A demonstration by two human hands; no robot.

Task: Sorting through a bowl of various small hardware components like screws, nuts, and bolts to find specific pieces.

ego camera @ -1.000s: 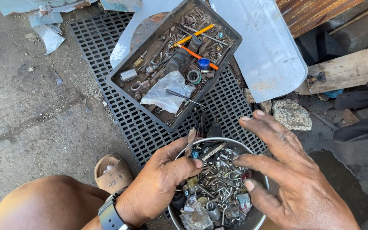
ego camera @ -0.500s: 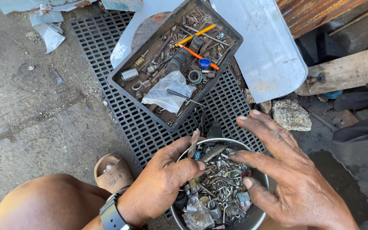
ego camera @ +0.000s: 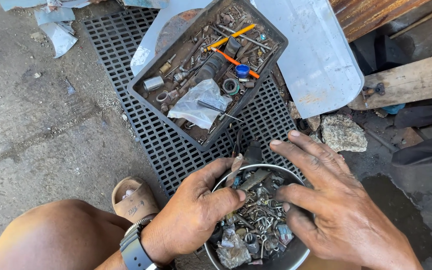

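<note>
A bare knee (ego camera: 51,235) is filling the 7 o'clock corner, with a dark watch (ego camera: 135,250) sitting on the wrist beside it. The left hand (ego camera: 191,215) is curling over the 9 o'clock rim of a round metal bowl (ego camera: 296,257), its fingers (ego camera: 226,195) bent narrow and pinching into the heap of small metal scrap (ego camera: 256,220) — screws, hooks, rings and bits of foil; whether they are actually gripping a piece cannot be told. The scrap is lying under and between both sets of fingers. The right hand (ego camera: 326,200) is hovering over the bowl's 3 o'clock side, fingers spread wide, the lower ones touching the heap and holding nothing that shows.

A sandalled foot (ego camera: 135,200) is resting at 9 o'clock of the bowl, on the edge of a black plastic grid mat (ego camera: 126,60). Farther out, toward 12 o'clock, a dark rectangular tray (ego camera: 146,102) is lying tilted on the mat, holding rusty parts, an orange-handled tool (ego camera: 233,60), a blue cap (ego camera: 242,70) and a crumpled clear plastic bag (ego camera: 198,102). At 1 o'clock a pale metal sheet (ego camera: 311,55) is lying beside a wooden plank (ego camera: 411,80).
</note>
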